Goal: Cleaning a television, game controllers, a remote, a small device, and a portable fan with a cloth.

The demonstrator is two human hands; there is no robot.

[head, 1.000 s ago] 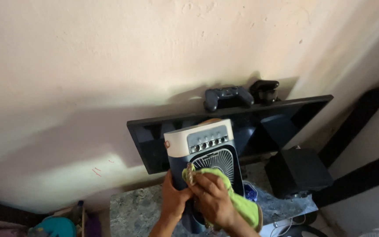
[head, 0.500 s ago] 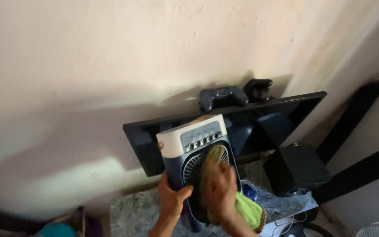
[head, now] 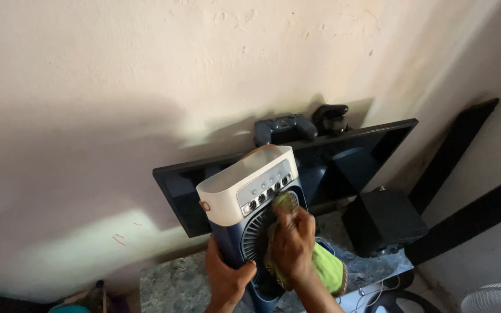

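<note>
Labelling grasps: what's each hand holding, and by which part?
Left hand grips the desk fan by its lower left side edge. Right hand presses a green cloth, bunched under its fingers, against the front grille.

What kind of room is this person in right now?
Probably a living room at home: a flat-screen television leans on a plastered wall, a game controller sits on top, and a black speaker stands beside it.

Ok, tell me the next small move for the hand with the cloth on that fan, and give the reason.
Probably sweep the green cloth down over the lower part of the grille. The right hand presses it against the upper grille, just under the row of knobs, while the left hand steadies the fan at its lower left side, so the lower grille looks uncovered.
</note>
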